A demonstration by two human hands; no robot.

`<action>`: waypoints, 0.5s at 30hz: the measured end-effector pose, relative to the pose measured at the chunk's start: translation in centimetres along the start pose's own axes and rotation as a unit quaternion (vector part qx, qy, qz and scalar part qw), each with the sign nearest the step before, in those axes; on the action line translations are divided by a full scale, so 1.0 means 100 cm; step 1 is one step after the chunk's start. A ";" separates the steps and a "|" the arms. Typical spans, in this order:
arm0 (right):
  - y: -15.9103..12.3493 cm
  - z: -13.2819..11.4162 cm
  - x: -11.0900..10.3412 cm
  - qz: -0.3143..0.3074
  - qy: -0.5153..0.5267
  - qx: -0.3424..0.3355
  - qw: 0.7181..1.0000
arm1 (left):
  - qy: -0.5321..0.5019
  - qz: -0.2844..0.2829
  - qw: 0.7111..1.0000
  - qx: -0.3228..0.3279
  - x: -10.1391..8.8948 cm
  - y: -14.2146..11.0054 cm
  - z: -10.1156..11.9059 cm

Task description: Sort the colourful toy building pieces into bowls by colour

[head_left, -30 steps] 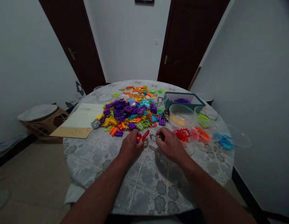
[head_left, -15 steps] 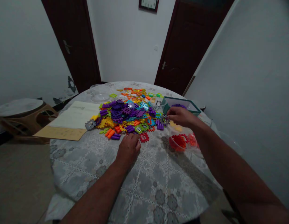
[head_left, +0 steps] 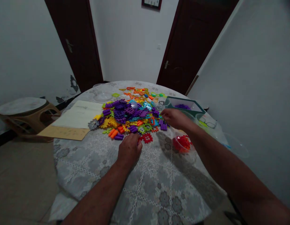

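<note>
Left hand [head_left: 129, 150] sits palm-down on the near edge of the pile, fingertips [head_left: 138, 142] at one red lattice piece [head_left: 146, 138]; cannot tell if it is clamped on it. Right hand [head_left: 174, 118] is well apart, fingers curled over two purple bars [head_left: 163, 125]; any grip is hidden. The red piece looks light, stiff, smooth plastic, likely to slide on the lace-patterned tablecloth [head_left: 88, 175]; best taken by its outer lattice edge. One clear bowl [head_left: 174, 145] of red pieces stands right of the hands. Beyond lies one heap of mixed plastic building pieces [head_left: 128, 114], too many to count, with one grey gear [head_left: 93, 124] at its left. Farthest: one teal tray [head_left: 185, 104] holding purple pieces, one clear lid [head_left: 102, 93].
</note>
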State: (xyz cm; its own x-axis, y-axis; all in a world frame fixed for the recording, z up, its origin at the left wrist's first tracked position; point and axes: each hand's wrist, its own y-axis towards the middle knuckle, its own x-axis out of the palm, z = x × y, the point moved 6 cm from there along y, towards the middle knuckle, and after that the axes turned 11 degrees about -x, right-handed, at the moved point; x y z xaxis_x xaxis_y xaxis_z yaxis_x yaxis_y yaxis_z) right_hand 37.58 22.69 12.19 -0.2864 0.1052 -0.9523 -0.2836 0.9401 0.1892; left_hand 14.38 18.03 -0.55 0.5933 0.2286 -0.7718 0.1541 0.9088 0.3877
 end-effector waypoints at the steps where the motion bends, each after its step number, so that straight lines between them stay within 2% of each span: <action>1: -0.012 -0.016 0.012 -0.044 -0.024 -0.028 0.998 | 0.003 0.000 1.000 0.001 0.000 0.000 0.000; 3: -0.037 -0.045 0.035 -0.092 -0.059 -0.059 0.992 | 0.006 0.002 1.000 0.005 0.000 0.000 0.000; 5: -0.055 -0.066 0.061 -0.108 -0.060 -0.073 0.990 | 0.001 0.011 1.000 0.010 -0.001 0.000 0.000; 9: -0.067 -0.082 0.104 -0.097 -0.033 -0.054 0.993 | -0.053 0.039 0.998 0.002 -0.006 0.002 -0.003; 12: -0.066 -0.079 0.118 -0.088 -0.025 -0.018 0.996 | -0.095 0.038 0.994 -0.023 -0.009 0.006 -0.009; 15: -0.067 -0.076 0.117 -0.081 -0.021 -0.004 0.997 | -0.125 0.026 0.990 -0.053 -0.009 0.010 -0.015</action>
State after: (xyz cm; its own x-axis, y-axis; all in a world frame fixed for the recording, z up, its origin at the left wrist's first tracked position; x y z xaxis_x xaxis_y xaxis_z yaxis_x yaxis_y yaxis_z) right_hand 29.16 15.20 1.56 -0.1980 -0.0333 -0.9796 -0.3308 0.9430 0.0348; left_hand 12.81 19.26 -0.27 0.7769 0.1956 -0.5984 0.0419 0.9323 0.3592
